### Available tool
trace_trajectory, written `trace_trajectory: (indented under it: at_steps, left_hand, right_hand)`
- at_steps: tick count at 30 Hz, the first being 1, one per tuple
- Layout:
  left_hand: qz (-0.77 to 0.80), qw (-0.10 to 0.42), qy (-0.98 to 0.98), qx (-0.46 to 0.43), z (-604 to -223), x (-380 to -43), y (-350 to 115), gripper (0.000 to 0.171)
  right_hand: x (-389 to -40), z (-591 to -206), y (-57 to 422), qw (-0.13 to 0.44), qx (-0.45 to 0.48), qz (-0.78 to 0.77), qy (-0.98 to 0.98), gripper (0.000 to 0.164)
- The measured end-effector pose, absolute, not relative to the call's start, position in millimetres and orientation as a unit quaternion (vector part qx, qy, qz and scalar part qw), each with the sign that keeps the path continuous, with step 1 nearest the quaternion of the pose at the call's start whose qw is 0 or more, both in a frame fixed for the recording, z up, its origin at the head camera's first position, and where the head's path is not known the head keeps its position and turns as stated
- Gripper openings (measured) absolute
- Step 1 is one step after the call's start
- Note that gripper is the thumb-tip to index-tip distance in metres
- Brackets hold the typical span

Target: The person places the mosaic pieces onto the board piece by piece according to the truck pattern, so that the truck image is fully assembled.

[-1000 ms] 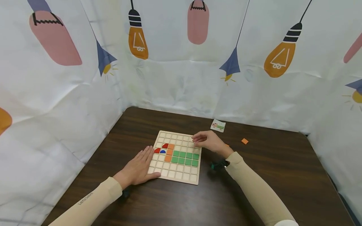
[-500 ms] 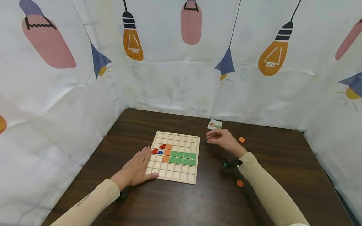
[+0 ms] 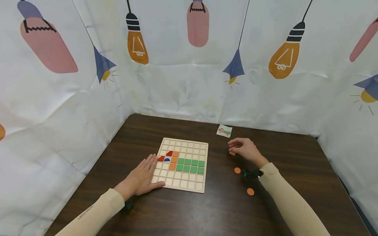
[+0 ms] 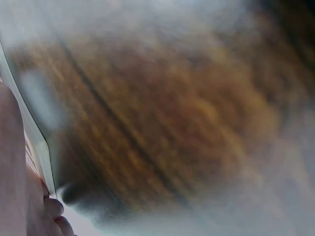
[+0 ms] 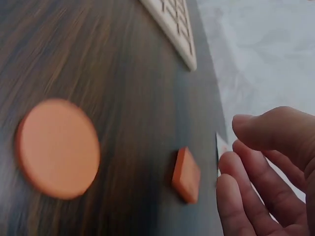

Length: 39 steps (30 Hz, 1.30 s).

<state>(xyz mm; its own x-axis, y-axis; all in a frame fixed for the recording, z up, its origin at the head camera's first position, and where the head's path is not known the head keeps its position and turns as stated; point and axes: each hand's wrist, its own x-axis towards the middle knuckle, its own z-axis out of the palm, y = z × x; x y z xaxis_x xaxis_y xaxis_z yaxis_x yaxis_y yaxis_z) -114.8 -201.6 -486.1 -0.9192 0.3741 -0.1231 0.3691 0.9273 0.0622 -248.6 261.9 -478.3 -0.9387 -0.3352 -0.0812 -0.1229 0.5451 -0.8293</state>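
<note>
A pale wooden grid board (image 3: 189, 185) bears green square tiles (image 3: 193, 162), orange square tiles (image 3: 174, 160), two red quarter-round tiles (image 3: 160, 158) and a blue half-round tile (image 3: 167, 160). My left hand (image 3: 138, 178) rests flat along the board's left edge, fingers straight. Right of the board, my right hand (image 3: 245, 150) hovers with loosely bent fingers; the right wrist view shows nothing between thumb and fingertips. Just beside those fingers lies a loose orange square tile (image 5: 187, 175). An orange round tile (image 5: 59, 148) is closer to the wrist.
Another orange round tile (image 3: 250, 191) lies nearer the front of the dark wood table (image 3: 206, 216). A small printed pattern card (image 3: 224, 130) lies at the back. Another orange piece is mostly hidden behind the right hand. Patterned white cloth (image 3: 177, 88) hangs around the table.
My right hand has moved right, from over the board's right edge to the loose orange tiles, uncovering the round ones. My left hand stays on the board.
</note>
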Motion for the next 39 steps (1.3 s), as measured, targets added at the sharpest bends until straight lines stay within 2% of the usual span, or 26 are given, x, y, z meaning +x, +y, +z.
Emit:
trace_trajectory:
  at_steps: [8,22,39]
  left_hand:
    - [0.022,0.060,0.980,0.187,-486,-115,-202,0.110]
    - [0.019,0.068,0.979,0.189,-488,-116,-204,0.111]
    - [0.019,0.061,0.979,0.194,-486,-117,-200,0.112]
  right_hand:
    - [-244,-484,274,0.094,-0.121,-0.410,0.899,0.031]
    - [-242,-493,278,0.100,-0.126,-0.403,0.901,0.035]
    - [-242,-491,274,0.069,-0.140,-0.350,0.924,0.028]
